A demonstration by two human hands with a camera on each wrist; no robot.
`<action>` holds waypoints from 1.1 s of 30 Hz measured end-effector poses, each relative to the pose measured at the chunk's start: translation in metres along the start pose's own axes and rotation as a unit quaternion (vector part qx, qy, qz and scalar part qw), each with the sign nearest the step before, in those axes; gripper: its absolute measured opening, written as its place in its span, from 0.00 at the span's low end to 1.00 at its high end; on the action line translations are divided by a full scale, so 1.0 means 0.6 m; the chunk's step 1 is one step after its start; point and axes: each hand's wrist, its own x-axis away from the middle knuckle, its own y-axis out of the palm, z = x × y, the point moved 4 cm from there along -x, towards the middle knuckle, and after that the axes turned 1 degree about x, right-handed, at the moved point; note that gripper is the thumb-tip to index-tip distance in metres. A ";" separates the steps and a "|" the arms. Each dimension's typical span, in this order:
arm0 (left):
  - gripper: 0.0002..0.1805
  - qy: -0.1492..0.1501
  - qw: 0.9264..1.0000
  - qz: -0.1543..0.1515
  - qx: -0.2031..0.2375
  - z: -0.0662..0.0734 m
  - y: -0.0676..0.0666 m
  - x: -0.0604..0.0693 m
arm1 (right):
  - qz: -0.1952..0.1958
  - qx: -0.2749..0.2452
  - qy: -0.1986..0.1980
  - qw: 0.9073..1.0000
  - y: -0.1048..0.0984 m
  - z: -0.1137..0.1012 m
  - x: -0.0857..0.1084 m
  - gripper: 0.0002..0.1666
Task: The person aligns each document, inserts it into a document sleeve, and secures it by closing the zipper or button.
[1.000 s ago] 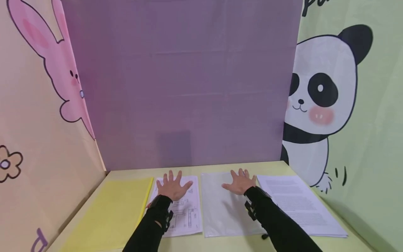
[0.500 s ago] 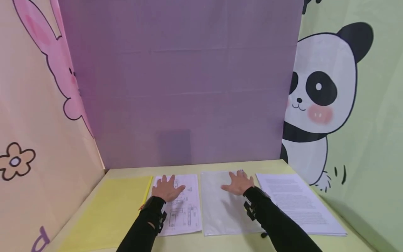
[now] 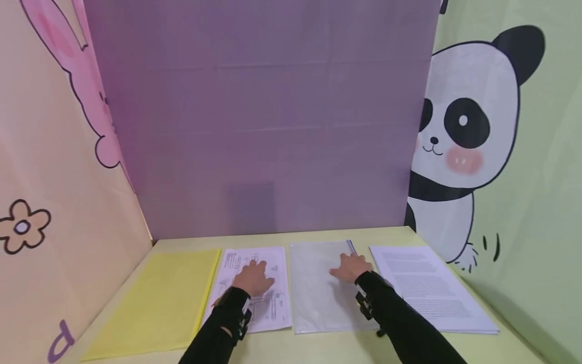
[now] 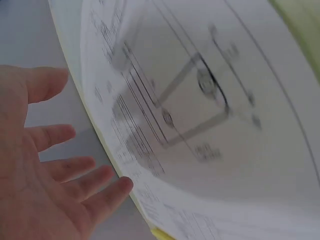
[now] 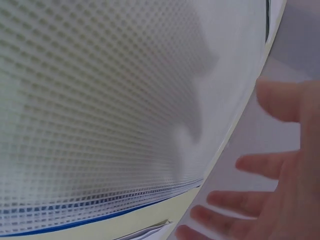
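Head view: possible trouble, brushing fingers could shift or crease loose printed sheet (image 3: 277,298); smooth-looking pouch (image 3: 316,296) might slide if nudged. Printed sheet below left hand (image 3: 253,278), pouch below and leftward of right hand (image 3: 351,268). Yellow folder (image 3: 154,301) left of left hand, paper stack (image 3: 416,293) right of right hand.
Left wrist view: fingers well spread, nothing held, printed sheet beyond fingertips.
Right wrist view: fingers loosely spread, nothing held, pouch past thumb.

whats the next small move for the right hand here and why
Probably lower the right hand to the blue edge of the mesh pouch: the hand holds nothing and hangs above the pouch, which lies flat, and that edge shows just beyond it.
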 end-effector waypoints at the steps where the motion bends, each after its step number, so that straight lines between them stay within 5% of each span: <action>1: 0.31 0.010 1.000 -0.003 0.002 0.009 0.004 -0.001 | 0.005 0.002 0.005 1.000 0.002 0.006 -0.001 0.37; 9: 0.24 0.087 0.993 -0.037 0.076 0.077 0.036 0.002 | 0.012 0.019 0.039 0.999 0.007 0.045 0.001 0.21; 13: 0.24 0.095 0.990 -0.043 0.094 0.099 0.060 0.006 | 0.011 0.018 0.044 0.999 0.007 0.050 0.009 0.20; 19: 0.23 0.051 0.994 -0.036 0.088 0.117 0.091 0.008 | 0.003 0.009 0.046 0.999 0.017 0.056 0.015 0.20; 25: 0.22 -0.010 0.996 0.014 0.089 0.120 0.103 0.011 | 0.010 0.015 0.053 0.998 0.039 0.073 0.004 0.23; 33: 0.14 -0.101 0.980 0.023 0.171 0.126 0.094 0.020 | 0.012 0.011 0.069 0.997 0.046 0.080 0.004 0.25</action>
